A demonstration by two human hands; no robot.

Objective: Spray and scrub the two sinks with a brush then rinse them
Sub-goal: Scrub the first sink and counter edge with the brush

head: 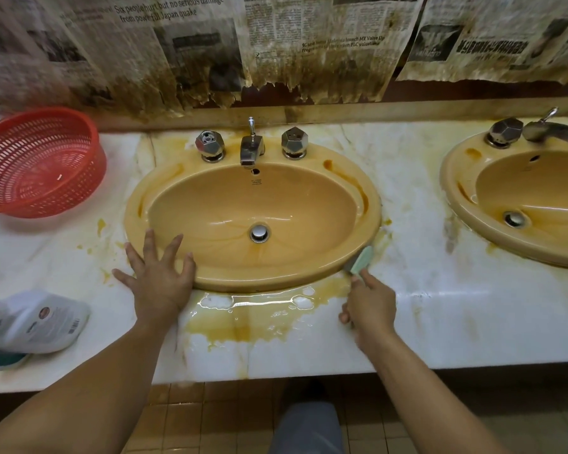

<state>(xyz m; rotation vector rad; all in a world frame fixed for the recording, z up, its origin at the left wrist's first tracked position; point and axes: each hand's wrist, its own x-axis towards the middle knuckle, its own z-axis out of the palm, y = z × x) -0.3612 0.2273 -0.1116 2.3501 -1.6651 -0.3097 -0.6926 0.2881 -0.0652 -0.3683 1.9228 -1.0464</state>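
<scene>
1. Surface: a white marble surface (440, 306) runs along a wall covered with stained, torn newspaper sheets (309, 44). Yellow-brown stains mark the surface around both basins.
2. Sinks: 2 yellow oval sinks are set into the surface. The near sink (276, 280) is centred in view, with a chrome tap (252, 149) and 2 faceted knobs behind the bowl and a metal drain plug (259, 232) at the bottom. The second sink (453, 188) lies well apart to the right and is partly cut off by the frame edge.
3. Left grip (159, 283): flat and spread, fingers (174, 250) straight, palm pressing on the front-left rim of the near sink. It holds nothing.
4. Right grip (371, 306): curled round the handle of a pale green brush (361, 260). The brush head touches the front-right rim of the near sink, where the rim meets the surface.
5. Liquid: a glossy, yellow-tinted puddle (259, 303) lies on the surface just in front of the near sink, between the 2 grips.
6. Other items: a red perforated basket (40, 165) stands tilted at the left, and a white bottle (36, 319) lies on its side at the front-left edge.
</scene>
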